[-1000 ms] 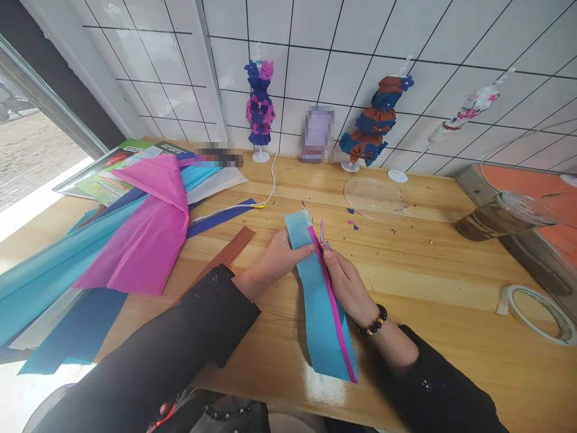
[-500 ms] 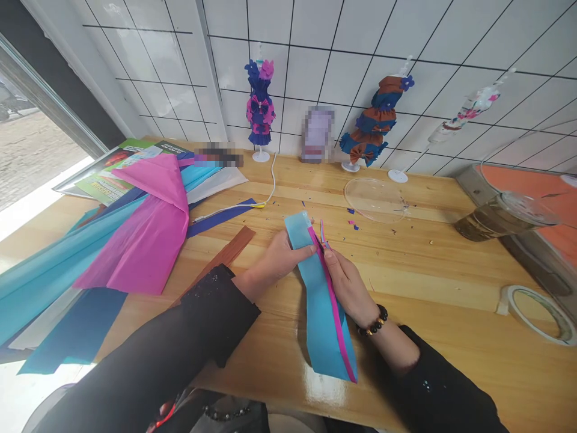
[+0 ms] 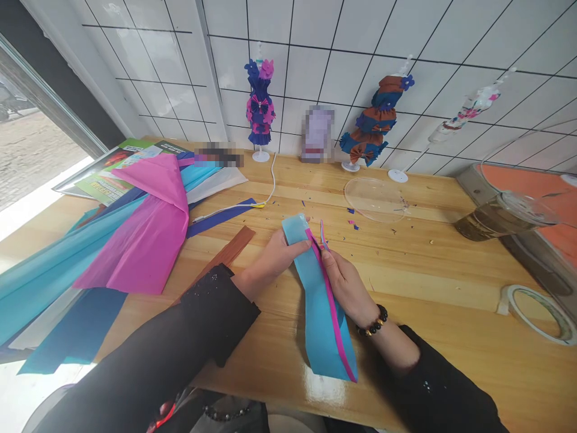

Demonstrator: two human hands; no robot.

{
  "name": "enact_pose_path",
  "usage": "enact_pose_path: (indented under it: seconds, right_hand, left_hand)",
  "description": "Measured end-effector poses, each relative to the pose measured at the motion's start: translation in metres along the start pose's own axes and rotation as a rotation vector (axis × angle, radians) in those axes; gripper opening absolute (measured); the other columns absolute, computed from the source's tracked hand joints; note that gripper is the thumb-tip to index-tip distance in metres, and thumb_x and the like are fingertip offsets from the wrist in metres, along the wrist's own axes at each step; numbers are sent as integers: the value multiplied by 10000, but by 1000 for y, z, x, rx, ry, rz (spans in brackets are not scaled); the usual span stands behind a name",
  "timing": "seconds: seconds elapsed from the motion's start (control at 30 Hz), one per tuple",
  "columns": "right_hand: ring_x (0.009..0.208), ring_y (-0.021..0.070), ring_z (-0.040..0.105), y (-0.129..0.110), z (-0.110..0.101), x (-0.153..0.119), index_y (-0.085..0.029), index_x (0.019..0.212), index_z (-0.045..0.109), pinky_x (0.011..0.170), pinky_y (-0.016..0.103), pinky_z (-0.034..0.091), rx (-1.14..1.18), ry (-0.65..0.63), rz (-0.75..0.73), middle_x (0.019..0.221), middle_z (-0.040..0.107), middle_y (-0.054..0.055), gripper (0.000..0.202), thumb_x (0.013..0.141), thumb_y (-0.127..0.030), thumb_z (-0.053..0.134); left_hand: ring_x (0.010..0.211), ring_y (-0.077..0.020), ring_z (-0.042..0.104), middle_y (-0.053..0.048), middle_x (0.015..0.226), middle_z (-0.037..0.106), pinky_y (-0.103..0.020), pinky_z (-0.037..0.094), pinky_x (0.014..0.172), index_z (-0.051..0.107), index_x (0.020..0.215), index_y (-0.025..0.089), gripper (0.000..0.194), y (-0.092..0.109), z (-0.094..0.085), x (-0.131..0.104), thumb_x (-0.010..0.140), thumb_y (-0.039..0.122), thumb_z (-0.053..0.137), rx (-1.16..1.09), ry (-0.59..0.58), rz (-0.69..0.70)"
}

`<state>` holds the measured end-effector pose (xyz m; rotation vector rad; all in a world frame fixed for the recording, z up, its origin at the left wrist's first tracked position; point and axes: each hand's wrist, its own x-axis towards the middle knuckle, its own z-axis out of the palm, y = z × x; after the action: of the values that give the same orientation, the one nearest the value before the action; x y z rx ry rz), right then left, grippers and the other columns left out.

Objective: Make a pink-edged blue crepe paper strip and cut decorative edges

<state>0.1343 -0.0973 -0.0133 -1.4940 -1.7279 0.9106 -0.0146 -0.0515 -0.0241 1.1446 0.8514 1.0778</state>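
A strip of blue crepe paper (image 3: 322, 325) with a pink band along its right edge slants down toward the table's front. Its upper end is pinched between the thumb and fingers of my left hand (image 3: 280, 255). My right hand (image 3: 347, 278) is closed beside the pink edge, around small scissors (image 3: 317, 243); just a short dark blade shows, and the handles are hidden in the hand. A narrow pink-and-blue sliver (image 3: 322, 231) curls up from the edge at the blade.
Pink crepe paper (image 3: 139, 240) and blue sheets lie at left, near a brown strip (image 3: 229, 246) and a white cable (image 3: 273, 186). Paper-dressed figures (image 3: 260, 108) stand along the wall. A clear plastic disc (image 3: 374, 198), paper scraps, a tape roll (image 3: 541, 313) and a drink cup (image 3: 491, 216) are rightward.
My left hand and the upper end of the paper strip have shifted slightly left. My right hand stays nearly in place, still at the pink edge.
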Motion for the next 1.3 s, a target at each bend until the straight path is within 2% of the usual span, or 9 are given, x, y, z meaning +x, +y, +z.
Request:
enact_pose_path:
  seconds: [0.13, 0.3, 0.43, 0.57, 0.7, 1.13, 1.3]
  right_hand:
    - [915, 219, 565, -1, -1, -1, -181, 892, 589, 842, 340, 414, 5, -12, -2, 838, 641, 63, 396, 890, -447, 296]
    - [993, 215, 539, 4, 1, 0, -176, 926, 596, 876, 339, 397, 58, 0, -9, 855, 638, 65, 385, 890, -433, 311]
    - [1036, 218, 522, 8, 2, 1, -185, 992, 597, 890, 347, 393, 86, 22, -11, 908, 642, 69, 386, 886, -438, 326]
    - [1039, 220, 524, 8, 2, 1, -183, 958, 604, 886, 351, 399, 85, 25, -7, 918, 647, 71, 393, 884, -450, 325]
    - [1026, 221, 529, 7, 2, 1, -178, 954, 604, 865, 348, 410, 76, 27, -7, 901, 653, 70, 400, 884, -454, 324]
    - [985, 218, 552, 7, 1, 2, -171, 974, 605, 856, 339, 416, 59, 16, -12, 935, 654, 77, 439, 876, -485, 314]
    - [960, 219, 557, 4, 0, 0, -174, 952, 609, 845, 330, 417, 25, 4, -3, 850, 652, 70, 426, 879, -474, 316]
  left_hand:
    - [1010, -218, 563, -62, 1124, 596, -360, 456, 872, 462, 1234, 206, 560, -2, -1, 0, 704, 264, 634, 13, 23, 21]
    - [1051, -237, 538, -76, 1102, 602, -381, 436, 901, 469, 1231, 181, 568, 4, 2, -1, 696, 261, 645, 90, -5, 42]
    - [976, -229, 569, -73, 1021, 624, -371, 459, 854, 450, 1238, 164, 601, 8, 6, -3, 687, 285, 656, 94, -38, 22]
    - [856, -195, 591, -44, 897, 633, -346, 475, 793, 416, 1266, 170, 636, 6, 6, -4, 690, 292, 657, 85, -40, -1]
    - [797, -164, 582, -27, 862, 621, -323, 474, 771, 405, 1277, 183, 639, 4, 4, -4, 697, 283, 654, 80, -55, 6]
    - [835, -179, 580, -46, 906, 621, -338, 469, 792, 416, 1270, 172, 639, 5, 4, -3, 687, 273, 658, 86, -56, 2]
    - [939, -199, 563, -64, 1012, 608, -340, 448, 842, 462, 1233, 186, 567, 7, 2, -1, 699, 254, 639, 133, 26, 57]
